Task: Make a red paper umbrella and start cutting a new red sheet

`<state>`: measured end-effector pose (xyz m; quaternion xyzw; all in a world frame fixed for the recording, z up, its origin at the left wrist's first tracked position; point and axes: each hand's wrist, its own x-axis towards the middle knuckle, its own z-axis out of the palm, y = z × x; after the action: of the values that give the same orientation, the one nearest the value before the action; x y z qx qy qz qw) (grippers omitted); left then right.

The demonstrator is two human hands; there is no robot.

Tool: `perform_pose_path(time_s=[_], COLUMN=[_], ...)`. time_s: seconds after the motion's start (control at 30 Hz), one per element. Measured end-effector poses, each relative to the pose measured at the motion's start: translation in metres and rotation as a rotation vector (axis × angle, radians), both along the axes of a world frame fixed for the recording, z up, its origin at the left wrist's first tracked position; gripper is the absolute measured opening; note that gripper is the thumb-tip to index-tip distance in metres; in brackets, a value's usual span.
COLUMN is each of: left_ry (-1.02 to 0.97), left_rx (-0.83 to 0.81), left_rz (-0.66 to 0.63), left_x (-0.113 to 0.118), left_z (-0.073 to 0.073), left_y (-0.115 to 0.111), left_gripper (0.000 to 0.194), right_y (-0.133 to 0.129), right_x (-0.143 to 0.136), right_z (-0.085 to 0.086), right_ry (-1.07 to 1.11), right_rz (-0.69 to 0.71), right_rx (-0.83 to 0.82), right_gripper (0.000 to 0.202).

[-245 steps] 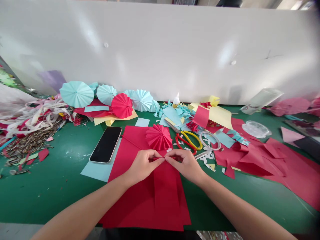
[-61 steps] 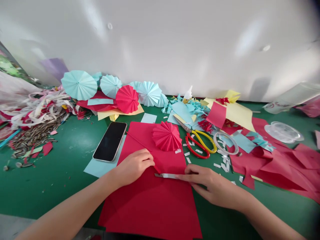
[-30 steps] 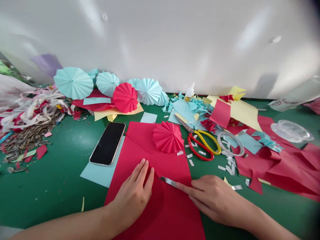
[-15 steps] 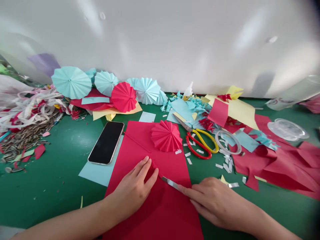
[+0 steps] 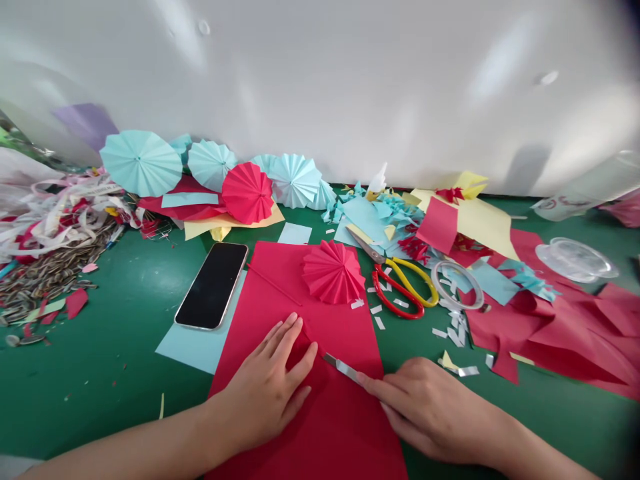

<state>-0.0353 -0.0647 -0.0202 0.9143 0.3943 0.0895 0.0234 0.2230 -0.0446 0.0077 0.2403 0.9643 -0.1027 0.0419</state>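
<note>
A large red paper sheet (image 5: 350,427) lies in front of me, with a slit near its top left. My left hand (image 5: 273,387) rests on the sheet with its fingers apart, pressing on the paper. My right hand (image 5: 430,407) grips a craft knife (image 5: 349,371), whose blade points left and touches or nearly touches the red sheet just right of my left fingertips. A red pleated paper rosette (image 5: 333,272) lies on the sheet's upper right part. The knife's handle is mostly hidden in my right hand.
Left of the sheet, a phone (image 5: 213,287) lies on light blue paper. Scissors (image 5: 400,283) and a tape roll (image 5: 457,285) lie to the right, beside paper scraps. Blue rosettes (image 5: 141,165) stand along the back wall. Ribbons (image 5: 55,200) are heaped at the left.
My left thumb has come into view, spread lower down on the red sheet. My right hand and the knife have hardly moved.
</note>
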Motion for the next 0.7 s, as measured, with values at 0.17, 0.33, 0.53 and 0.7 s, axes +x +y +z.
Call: perform_pose_path(time_s=[0.17, 0.33, 0.53, 0.7], left_ry=[-0.012, -0.009, -0.031, -0.031], left_rx=[0.005, -0.004, 0.010, 0.015], left_rz=[-0.005, -0.007, -0.007, -0.003], left_x=[0.0004, 0.0001, 0.0009, 0.0019], left_z=[-0.0008, -0.0009, -0.0008, 0.0003], left_y=[-0.0002, 0.0002, 0.0011, 0.0017], left_gripper=[0.042, 0.042, 0.040, 0.040], right_y=[0.0025, 0.0049, 0.0068, 0.0074], right_x=[0.0003, -0.0004, 0.0000, -0.0016], right_z=[0.0015, 0.0014, 0.0006, -0.0003], right_ry=[0.014, 0.030, 0.022, 0.052], right_rz=[-0.001, 0.009, 0.009, -0.010], right_rx=[-0.030, -0.019, -0.009, -0.005], right_gripper=[0.042, 0.042, 0.045, 0.042])
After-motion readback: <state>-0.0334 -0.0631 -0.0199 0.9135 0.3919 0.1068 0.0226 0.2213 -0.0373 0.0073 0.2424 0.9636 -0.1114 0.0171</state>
